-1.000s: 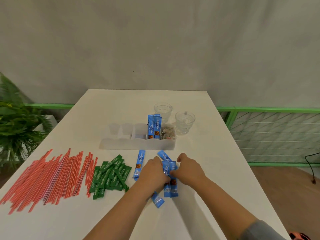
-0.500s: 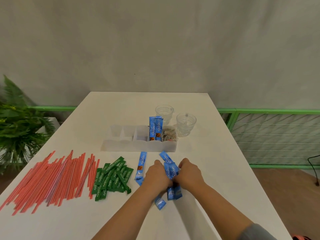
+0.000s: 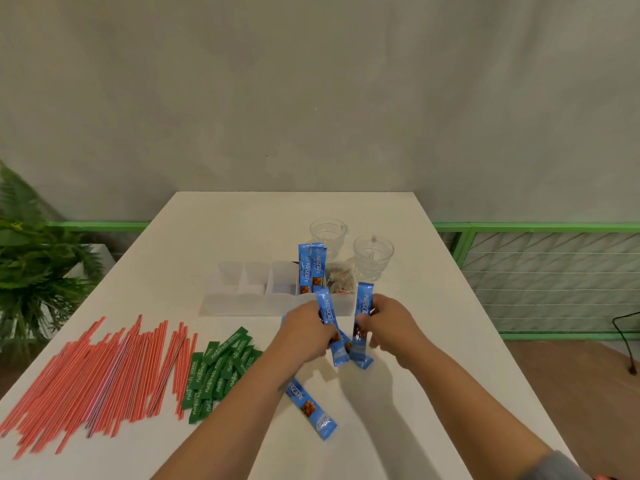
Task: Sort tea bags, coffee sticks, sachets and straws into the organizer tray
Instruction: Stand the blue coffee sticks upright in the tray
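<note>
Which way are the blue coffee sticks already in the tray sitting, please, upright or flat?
Upright: the coffee sticks stand on end in the tray, tops poking above its rim.

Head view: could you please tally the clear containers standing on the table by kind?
Glass cups: 2
Organizer tray: 1
Total: 3

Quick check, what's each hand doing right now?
Left hand: grips blue coffee sticks, lifted off the table.
Right hand: grips another blue coffee stick, upright.
</note>
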